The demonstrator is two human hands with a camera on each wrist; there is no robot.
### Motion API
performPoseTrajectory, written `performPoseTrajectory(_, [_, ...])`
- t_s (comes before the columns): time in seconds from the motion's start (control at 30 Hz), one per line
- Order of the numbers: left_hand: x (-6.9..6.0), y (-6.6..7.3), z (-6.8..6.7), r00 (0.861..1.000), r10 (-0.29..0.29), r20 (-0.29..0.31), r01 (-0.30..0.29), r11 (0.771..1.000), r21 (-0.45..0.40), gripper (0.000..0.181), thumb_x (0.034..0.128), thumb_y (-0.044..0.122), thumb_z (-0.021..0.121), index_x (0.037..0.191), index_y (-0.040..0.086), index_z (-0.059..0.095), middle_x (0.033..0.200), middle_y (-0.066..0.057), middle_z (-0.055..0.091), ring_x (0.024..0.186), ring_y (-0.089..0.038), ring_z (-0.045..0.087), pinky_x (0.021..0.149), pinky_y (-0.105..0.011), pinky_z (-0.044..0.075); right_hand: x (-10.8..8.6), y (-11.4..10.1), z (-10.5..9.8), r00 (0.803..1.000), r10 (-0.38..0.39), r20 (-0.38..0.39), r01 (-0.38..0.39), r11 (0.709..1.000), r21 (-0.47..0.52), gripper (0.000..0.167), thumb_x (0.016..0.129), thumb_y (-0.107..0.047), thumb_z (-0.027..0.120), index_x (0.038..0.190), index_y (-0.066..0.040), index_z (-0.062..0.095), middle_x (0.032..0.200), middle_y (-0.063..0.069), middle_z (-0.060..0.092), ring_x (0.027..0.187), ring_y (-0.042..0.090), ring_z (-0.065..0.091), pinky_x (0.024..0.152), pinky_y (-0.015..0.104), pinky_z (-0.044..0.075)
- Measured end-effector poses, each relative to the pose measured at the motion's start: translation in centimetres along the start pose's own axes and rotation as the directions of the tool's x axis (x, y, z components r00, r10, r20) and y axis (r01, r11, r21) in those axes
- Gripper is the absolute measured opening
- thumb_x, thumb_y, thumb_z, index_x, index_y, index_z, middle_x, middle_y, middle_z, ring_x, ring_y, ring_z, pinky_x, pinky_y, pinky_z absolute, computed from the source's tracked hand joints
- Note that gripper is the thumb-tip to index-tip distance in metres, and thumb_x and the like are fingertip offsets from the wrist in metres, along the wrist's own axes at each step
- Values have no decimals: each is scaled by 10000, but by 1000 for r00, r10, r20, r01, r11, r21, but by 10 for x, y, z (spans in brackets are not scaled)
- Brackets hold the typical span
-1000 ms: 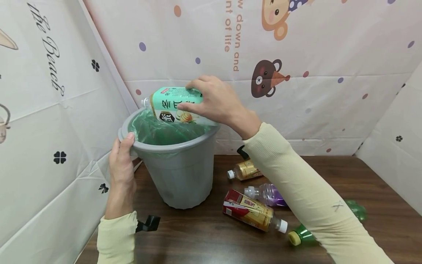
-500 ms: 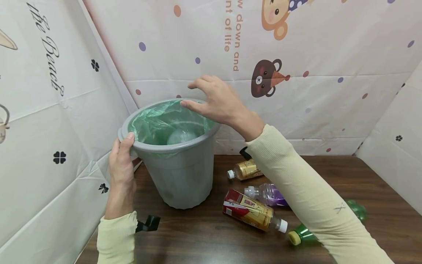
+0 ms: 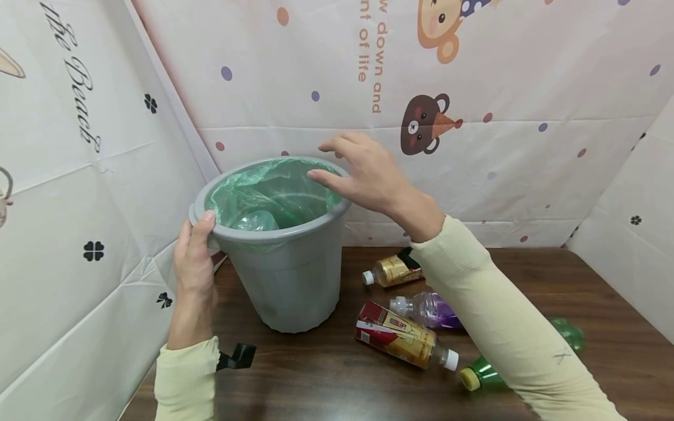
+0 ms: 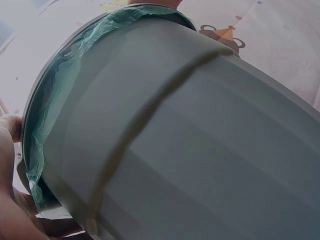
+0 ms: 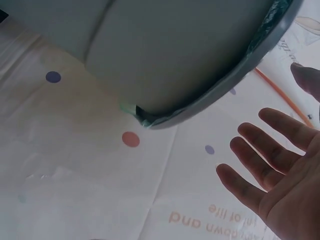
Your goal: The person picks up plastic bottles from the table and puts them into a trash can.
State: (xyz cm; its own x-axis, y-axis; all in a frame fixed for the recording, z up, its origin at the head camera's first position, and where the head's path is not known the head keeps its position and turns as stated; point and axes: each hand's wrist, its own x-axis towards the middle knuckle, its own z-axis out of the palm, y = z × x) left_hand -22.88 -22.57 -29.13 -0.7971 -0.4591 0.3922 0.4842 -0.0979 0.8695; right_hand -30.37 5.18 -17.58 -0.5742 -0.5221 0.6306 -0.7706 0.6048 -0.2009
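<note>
A grey trash bin (image 3: 295,275) stands on the wooden table, lined with a green plastic bag (image 3: 300,202). My left hand (image 3: 195,266) grips its left side at the rim, thumb on top; the left wrist view shows the fingers (image 4: 20,200) around that edge. Inside the bin, low against the near wall, the rounded clear end of a bottle (image 3: 258,221) shows; the rest of it is hidden. My right hand (image 3: 368,175) hovers over the bin's right rim, holding nothing. In the right wrist view its fingers (image 5: 287,130) are spread apart.
Right of the bin lie a small gold-labelled bottle (image 3: 392,272), a purple-labelled bottle (image 3: 429,310), a red-and-gold-labelled bottle (image 3: 400,336) and a green bottle (image 3: 481,374), partly under the right sleeve. Printed cloth walls (image 3: 253,70) enclose the table's back and sides.
My right hand has let go of the green-labelled drink bottle, which dropped into the bin. That hand then drew back slightly to the right. The left hand stays on the rim.
</note>
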Motion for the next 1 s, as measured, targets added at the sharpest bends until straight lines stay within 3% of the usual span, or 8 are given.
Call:
performPoseTrajectory(0.27, [0, 0, 0, 1000, -1, -1, 1, 1000, -14, 572, 1028, 336, 617, 1524, 60, 547, 1517, -130, 535, 1419, -216, 397, 1199, -320, 209, -30, 5, -9, 999, 13, -44, -13, 1000, 8, 497, 982, -351, 789, 1366, -53, 684, 1353, 115, 662, 1304, 278, 566, 1112, 458, 449])
performPoseTrajectory(0.57, [2, 0, 0, 1000, 6, -2, -6, 999, -37, 564, 1030, 316, 624, 1517, 40, 552, 1508, -143, 549, 1416, -218, 416, 1190, -288, 225, -69, 14, -16, 995, 93, -43, -92, 995, 31, 506, 972, -313, 806, 1382, -48, 675, 1370, 118, 655, 1318, 289, 567, 1119, 509, 441])
performPoseTrajectory(1.0, [1, 0, 0, 1000, 16, 9, -16, 999, -29, 571, 1032, 317, 613, 1527, 43, 540, 1519, -144, 538, 1424, -217, 406, 1194, -298, 221, -119, 31, -16, 969, 232, 82, -235, 972, 29, 506, 1010, -316, 756, 1415, -32, 651, 1422, 154, 640, 1346, 354, 551, 1130, 585, 410])
